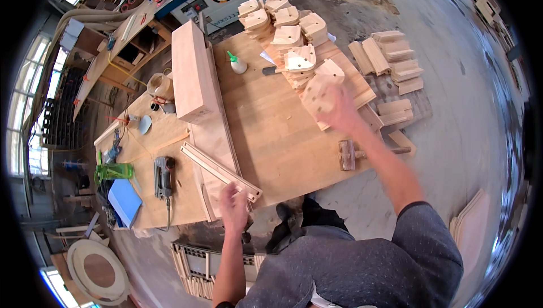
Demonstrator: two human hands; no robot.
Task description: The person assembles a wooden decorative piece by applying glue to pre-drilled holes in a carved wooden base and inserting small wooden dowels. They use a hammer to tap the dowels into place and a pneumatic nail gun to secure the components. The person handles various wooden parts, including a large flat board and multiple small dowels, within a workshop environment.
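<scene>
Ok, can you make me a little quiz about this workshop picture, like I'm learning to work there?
1. True or false: in the picture, the wooden mallet lies to the right of the black tool with the hose.

2. What colour is the cap on the white bottle?
a) red
b) green
c) blue

3. Which of the person's hands is nearer the rounded wooden blocks?

Key:
1. True.
2. b) green.
3. The right hand; the left hand is by the long wooden piece.
</scene>
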